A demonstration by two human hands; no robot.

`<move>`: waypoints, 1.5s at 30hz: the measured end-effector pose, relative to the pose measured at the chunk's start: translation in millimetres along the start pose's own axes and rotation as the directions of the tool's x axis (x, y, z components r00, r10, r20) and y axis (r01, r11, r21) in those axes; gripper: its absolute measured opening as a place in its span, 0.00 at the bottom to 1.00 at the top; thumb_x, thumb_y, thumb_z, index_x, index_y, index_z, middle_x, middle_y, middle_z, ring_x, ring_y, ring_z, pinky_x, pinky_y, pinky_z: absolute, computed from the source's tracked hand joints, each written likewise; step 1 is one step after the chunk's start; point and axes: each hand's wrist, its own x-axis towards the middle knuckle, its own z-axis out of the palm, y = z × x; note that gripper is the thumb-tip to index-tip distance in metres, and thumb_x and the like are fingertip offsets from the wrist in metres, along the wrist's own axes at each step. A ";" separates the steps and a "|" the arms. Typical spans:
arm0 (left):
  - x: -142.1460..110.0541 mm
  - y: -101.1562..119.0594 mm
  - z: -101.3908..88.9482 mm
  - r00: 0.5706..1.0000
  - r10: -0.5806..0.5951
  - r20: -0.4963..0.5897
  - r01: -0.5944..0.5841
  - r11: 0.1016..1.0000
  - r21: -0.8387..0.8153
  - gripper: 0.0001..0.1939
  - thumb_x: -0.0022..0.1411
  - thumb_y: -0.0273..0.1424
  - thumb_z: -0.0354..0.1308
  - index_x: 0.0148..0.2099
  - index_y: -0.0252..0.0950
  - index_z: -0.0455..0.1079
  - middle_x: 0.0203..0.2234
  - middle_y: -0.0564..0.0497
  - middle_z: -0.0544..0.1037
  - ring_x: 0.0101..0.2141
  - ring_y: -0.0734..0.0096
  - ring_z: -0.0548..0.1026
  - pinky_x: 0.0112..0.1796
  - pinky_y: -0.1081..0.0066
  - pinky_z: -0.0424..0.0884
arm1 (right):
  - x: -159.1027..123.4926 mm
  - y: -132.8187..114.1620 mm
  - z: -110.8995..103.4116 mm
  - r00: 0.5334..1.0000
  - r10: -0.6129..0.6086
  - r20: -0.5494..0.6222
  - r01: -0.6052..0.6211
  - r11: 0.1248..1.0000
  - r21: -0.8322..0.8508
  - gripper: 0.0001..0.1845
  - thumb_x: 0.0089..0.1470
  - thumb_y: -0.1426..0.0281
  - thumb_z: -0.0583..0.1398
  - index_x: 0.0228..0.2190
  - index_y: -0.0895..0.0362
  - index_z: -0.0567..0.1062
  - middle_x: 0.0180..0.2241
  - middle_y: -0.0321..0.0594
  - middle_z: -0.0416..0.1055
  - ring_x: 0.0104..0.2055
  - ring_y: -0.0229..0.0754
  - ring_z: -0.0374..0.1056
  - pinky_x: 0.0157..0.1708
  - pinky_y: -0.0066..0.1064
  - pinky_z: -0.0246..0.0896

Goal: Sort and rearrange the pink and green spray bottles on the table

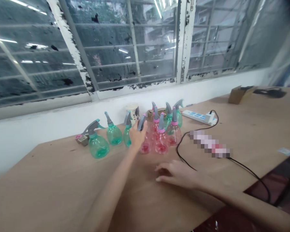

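Observation:
My left hand is closed around the neck and grey trigger head of a pink spray bottle, which is upright at table level. Its fingers are partly hidden behind the bottle. To its right, close by, stand several more pink spray bottles, among them a front one and one beside it. Left of the hand are green spray bottles: a near one, a middle one and one partly covered by the hand. My right hand hovers low over the table, loosely curled, thumb and fingers apart, holding nothing visible.
Behind the pink bottles stand more green spray bottles and a paper cup. A white power strip with a black cable lies to the right, near a blurred-out object. A cardboard box sits farther right.

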 end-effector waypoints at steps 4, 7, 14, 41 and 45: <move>8.9 0.3 12.1 0.994 0.018 -0.111 -0.006 0.994 0.111 0.21 0.64 0.48 0.47 0.42 0.37 0.72 0.31 0.44 0.79 0.36 0.57 0.77 0.37 0.65 0.68 | -4.9 13.4 -29.1 0.964 0.141 -0.227 -0.119 0.987 0.104 0.16 0.56 0.55 0.56 0.35 0.51 0.77 0.32 0.38 0.78 0.31 0.43 0.73 0.30 0.34 0.67; 9.3 1.9 14.3 0.996 0.002 -0.094 0.010 0.992 0.127 0.24 0.65 0.49 0.43 0.46 0.37 0.71 0.34 0.42 0.79 0.37 0.54 0.77 0.38 0.62 0.68 | 1.3 28.7 -39.1 0.854 0.199 -0.482 -0.142 0.978 0.152 0.22 0.52 0.51 0.59 0.40 0.55 0.73 0.36 0.43 0.76 0.31 0.45 0.71 0.31 0.36 0.67; -21.2 -12.3 -13.5 0.997 0.078 -0.012 -0.077 0.995 0.068 0.25 0.66 0.47 0.44 0.55 0.34 0.62 0.46 0.39 0.74 0.48 0.56 0.72 0.48 0.59 0.66 | 43.4 32.0 -26.9 0.627 0.194 -0.755 -0.125 0.981 0.149 0.41 0.46 0.45 0.61 0.53 0.59 0.61 0.51 0.55 0.64 0.51 0.56 0.65 0.46 0.47 0.63; -28.1 -75.6 -70.9 0.998 -0.063 0.011 0.057 0.958 0.282 0.32 0.54 0.41 0.60 0.58 0.34 0.58 0.51 0.39 0.68 0.55 0.48 0.65 0.55 0.52 0.61 | 61.1 14.6 -12.2 0.705 0.215 -0.676 -0.079 0.971 0.226 0.35 0.47 0.60 0.61 0.53 0.59 0.59 0.48 0.52 0.70 0.48 0.55 0.69 0.47 0.45 0.63; -57.7 -77.6 -112.2 0.993 -0.111 0.040 0.094 0.950 0.296 0.30 0.51 0.44 0.61 0.54 0.37 0.61 0.48 0.41 0.69 0.54 0.47 0.66 0.53 0.51 0.62 | 54.2 -0.6 -10.1 0.722 0.172 -0.670 0.044 0.955 0.293 0.30 0.49 0.57 0.61 0.51 0.57 0.64 0.42 0.46 0.73 0.43 0.51 0.70 0.44 0.42 0.64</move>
